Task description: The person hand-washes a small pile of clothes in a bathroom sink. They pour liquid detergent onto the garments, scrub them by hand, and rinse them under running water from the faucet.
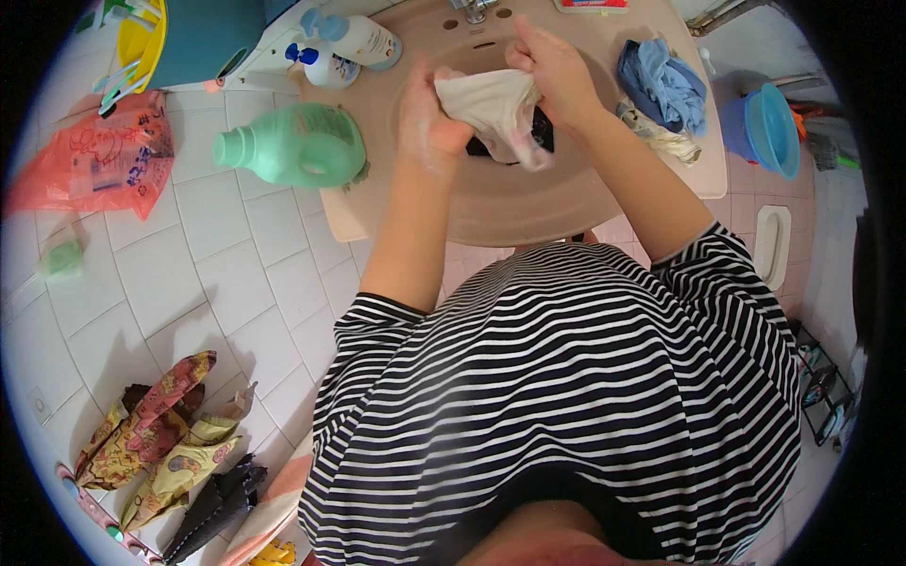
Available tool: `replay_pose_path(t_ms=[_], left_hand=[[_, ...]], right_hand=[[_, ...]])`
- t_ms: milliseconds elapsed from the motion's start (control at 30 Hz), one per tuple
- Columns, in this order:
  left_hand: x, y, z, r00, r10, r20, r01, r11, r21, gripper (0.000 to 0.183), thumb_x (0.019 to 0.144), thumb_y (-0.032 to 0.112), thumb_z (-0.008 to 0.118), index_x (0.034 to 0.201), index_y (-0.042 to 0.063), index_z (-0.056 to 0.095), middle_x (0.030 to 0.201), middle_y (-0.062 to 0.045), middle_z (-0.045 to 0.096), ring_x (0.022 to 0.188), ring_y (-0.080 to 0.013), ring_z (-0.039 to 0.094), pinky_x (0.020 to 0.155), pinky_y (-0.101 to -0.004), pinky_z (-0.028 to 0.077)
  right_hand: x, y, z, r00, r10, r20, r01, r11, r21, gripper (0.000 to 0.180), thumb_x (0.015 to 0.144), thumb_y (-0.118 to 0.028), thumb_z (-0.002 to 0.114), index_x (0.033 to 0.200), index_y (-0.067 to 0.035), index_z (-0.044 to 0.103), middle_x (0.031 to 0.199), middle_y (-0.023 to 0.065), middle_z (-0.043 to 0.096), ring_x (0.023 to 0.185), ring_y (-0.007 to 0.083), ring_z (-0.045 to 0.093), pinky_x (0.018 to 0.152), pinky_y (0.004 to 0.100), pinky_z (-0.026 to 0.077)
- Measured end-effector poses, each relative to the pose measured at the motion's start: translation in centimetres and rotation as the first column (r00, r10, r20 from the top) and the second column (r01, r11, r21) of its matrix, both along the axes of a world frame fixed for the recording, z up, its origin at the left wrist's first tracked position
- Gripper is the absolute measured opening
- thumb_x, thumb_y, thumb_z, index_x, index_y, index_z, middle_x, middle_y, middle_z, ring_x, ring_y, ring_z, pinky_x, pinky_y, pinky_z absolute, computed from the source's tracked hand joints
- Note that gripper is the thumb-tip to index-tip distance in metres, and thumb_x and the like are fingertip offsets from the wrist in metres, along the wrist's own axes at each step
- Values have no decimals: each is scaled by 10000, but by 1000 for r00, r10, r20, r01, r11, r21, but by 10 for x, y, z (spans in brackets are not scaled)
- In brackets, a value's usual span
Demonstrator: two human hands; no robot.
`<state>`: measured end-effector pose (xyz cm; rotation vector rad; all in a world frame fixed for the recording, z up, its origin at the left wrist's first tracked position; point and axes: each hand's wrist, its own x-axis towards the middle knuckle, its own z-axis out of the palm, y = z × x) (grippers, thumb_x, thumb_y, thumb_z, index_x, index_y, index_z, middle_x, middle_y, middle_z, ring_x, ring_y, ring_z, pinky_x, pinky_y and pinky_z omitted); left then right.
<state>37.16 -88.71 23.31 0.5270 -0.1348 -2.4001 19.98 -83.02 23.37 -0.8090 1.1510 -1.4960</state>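
Observation:
A wet white cloth is stretched between my two hands above the pinkish washbasin. My left hand grips its left side, with whitish suds on the skin near the wrist. At the cloth's upper right, my right hand has its fingers curled around the fabric. One end of the cloth hangs down, twisted, in front of a dark item in the bowl. That dark item is mostly hidden by the cloth, so I cannot tell what it is.
A green translucent jug and white pump bottles stand on the basin's left rim. Crumpled blue clothing lies on the right rim. The faucet is at the back. Blue basins are farther right; cloths hang at lower left.

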Motion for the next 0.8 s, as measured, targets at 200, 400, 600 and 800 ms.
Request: replay_pose_path(t_ms=[200, 400, 600, 800], left_hand=[[-9, 8, 50, 933, 94, 348, -79, 995, -58, 259, 867, 283, 573, 768, 50, 524, 786, -72, 574, 837, -222, 548, 840, -393, 443], [-11, 21, 45, 897, 340, 284, -183, 868, -462, 215, 745, -13, 530, 954, 0, 487, 932, -109, 521, 859, -201, 497, 819, -318, 431], [-12, 24, 45, 852, 421, 310, -166, 781, -603, 287, 712, -100, 491, 981, -2, 467, 937, -99, 503, 846, -167, 476, 778, -281, 428], [18, 10, 58, 637, 151, 756, 518, 642, -565, 107, 790, 63, 628, 856, 21, 555, 922, -69, 599, 753, -107, 542, 647, -220, 439]], right_hand=[[0, 24, 6, 765, 74, 640, -139, 989, 52, 226, 920, -302, 528, 870, -82, 524, 897, 57, 590, 802, 144, 547, 702, 309, 450], [13, 32, 31, 835, 293, 466, -358, 932, 54, 217, 895, -224, 574, 1025, -51, 548, 949, 46, 599, 790, 91, 559, 651, 237, 445], [19, 29, 14, 921, 379, 86, -379, 925, -18, 206, 876, -174, 597, 1033, -41, 584, 888, -5, 603, 756, 44, 535, 617, 204, 431], [1, 19, 19, 957, 238, -163, -265, 949, -169, 168, 897, -202, 564, 897, -34, 560, 795, -27, 548, 739, 64, 497, 656, 223, 422]])
